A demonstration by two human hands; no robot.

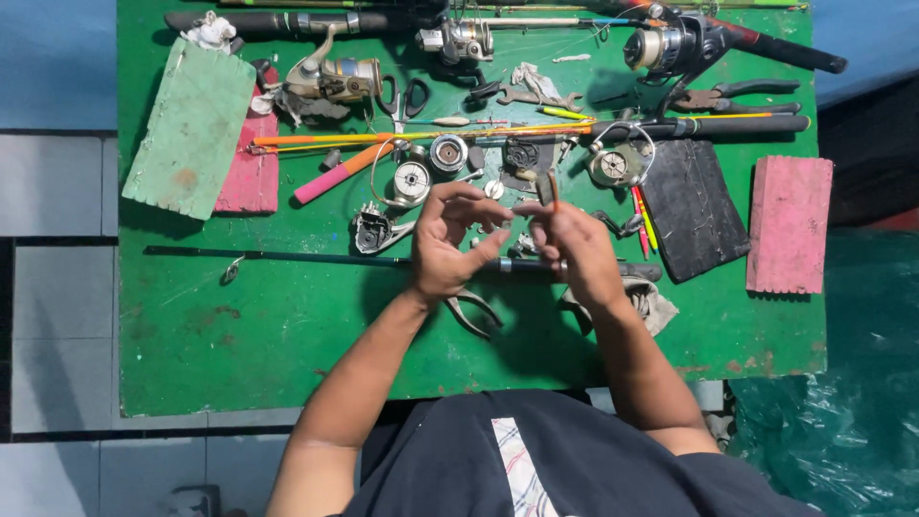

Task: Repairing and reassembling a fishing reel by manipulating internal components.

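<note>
My left hand (450, 244) and my right hand (572, 247) are raised together above a green table (239, 325), fingertips nearly meeting. My right hand pinches a small dark tool with an orange tip (549, 189), held upright. My left hand's fingers curl toward something tiny between the hands; I cannot tell what it is. Under the hands lies a long dark fishing rod (287, 258). Just beyond the fingers sit opened fishing reel parts: a round spool (412, 181), a reel body (371, 230) and a gear housing (613, 166).
Several fishing reels (335, 78) and rods (728, 124) crowd the table's far side, with pliers (737, 94) and scissors (402, 101). A green foam block (191, 129), pink blocks (789, 224) and a black pad (694, 206) lie around. Tiled floor (57, 191) is left.
</note>
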